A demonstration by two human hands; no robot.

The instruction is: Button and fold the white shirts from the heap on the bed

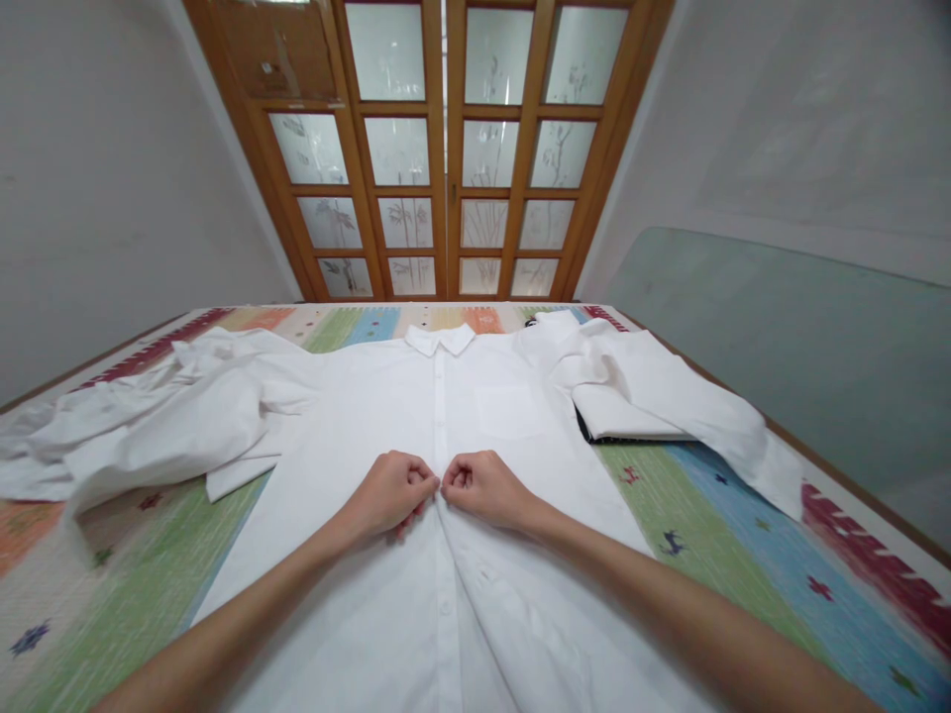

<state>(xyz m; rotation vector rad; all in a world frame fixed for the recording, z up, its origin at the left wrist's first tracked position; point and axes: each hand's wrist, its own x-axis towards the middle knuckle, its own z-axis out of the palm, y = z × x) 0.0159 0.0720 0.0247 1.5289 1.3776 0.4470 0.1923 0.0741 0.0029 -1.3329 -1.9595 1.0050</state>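
A white button-up shirt (pixel 371 396) lies spread front side up, its collar (pixel 440 340) at the far end. At the middle of the front placket, my left hand (pixel 401 490) is closed in a pinch on the shirt's edge. Facing it, my right hand (pixel 479 485) pinches the other front edge, and the fingertips of both almost touch. Any button between the fingers is hidden. Above the hands the placket is closed; below them the two front edges lie apart, with buttons showing on the left one.
Under the shirt is a striped, patterned cloth (pixel 713 535). More white garments lie folded at the left (pixel 185 426) and the right (pixel 631 396). A pale green panel (pixel 780 337) leans at the right wall. Wooden glass-paned doors (pixel 446 149) stand beyond.
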